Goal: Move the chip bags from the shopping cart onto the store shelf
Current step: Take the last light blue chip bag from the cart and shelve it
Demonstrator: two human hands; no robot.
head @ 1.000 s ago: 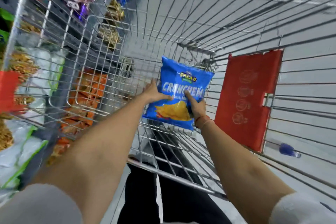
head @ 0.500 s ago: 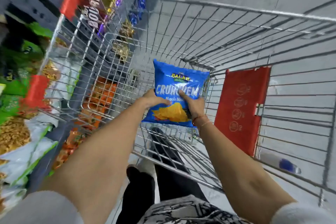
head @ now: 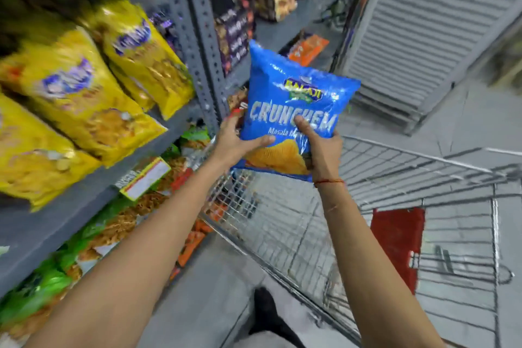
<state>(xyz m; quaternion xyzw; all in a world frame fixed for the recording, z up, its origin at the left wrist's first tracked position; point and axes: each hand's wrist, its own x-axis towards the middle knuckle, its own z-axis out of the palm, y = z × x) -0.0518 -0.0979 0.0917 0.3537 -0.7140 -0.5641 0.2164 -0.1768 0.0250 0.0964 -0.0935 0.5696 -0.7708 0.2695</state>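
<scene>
A blue chip bag with white lettering is held upright in the air above the wire shopping cart. My left hand grips its lower left edge, thumb across the front. My right hand grips its lower right side, thumb pressed on the lettering. The bag is beside the upright post of the grey store shelf, level with the shelf board on the left. The cart's basket shows no other bags in the part I can see.
Yellow snack bags fill the shelf board at left, with green and orange packs on the level below. A red panel hangs inside the cart. Dark and orange packs sit on further shelving; a ribbed shutter stands at right.
Both hands have lifted the blue chip bag up out of the cart and leftward toward the shelf. My view has swung up from the cart basket to the shelving.
</scene>
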